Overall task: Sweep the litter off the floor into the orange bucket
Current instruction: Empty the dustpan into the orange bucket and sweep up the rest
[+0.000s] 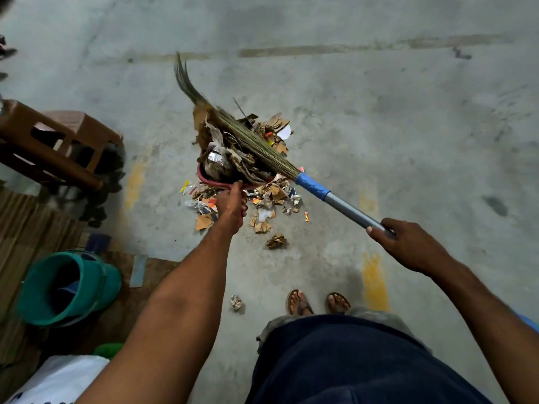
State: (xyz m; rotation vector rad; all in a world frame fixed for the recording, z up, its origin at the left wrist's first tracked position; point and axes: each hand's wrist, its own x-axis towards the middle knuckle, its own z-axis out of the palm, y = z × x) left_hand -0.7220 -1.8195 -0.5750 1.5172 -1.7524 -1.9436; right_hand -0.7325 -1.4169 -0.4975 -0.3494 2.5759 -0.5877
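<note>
Orange-red plastic bucket (201, 174) on the concrete floor (379, 112), heaped past the rim with torn cardboard, foil and paper. Near rim gripped by the left hand (232, 201), fingers curled over it; grey handle of the broom (256, 144) wrapped in the right hand (389, 233), bristles lying across the heap. Likely step: tamping the load down. More litter (272, 195) strewn just beside the bucket, toward the feet. Next, probably needed: room inside, then short strokes toward the rim. At left, a green bucket (109, 282), something blue within, unclear.
</note>
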